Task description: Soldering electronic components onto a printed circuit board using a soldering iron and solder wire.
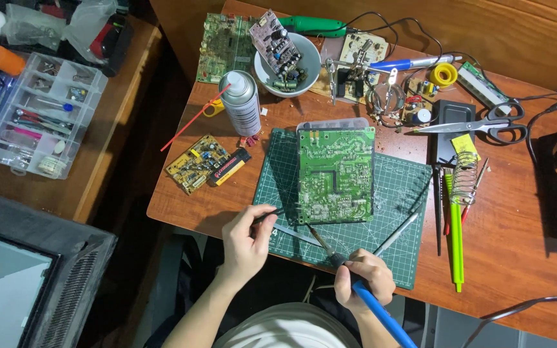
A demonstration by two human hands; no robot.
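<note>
I see the wooden table [517, 258] cut off at the right and bottom edges. On it lies the green cutting mat [394, 187], partly covered by the large green circuit board [336, 174], solder side up; its component side is hidden. My right hand [365, 277] is clamped on the blue-handled soldering iron [356, 280], tip at the board's near edge; the handle's end runs out of view. My left hand [246, 238] pinches a thin dark tool [272, 214] touching the board's near left corner; its type is unclear.
</note>
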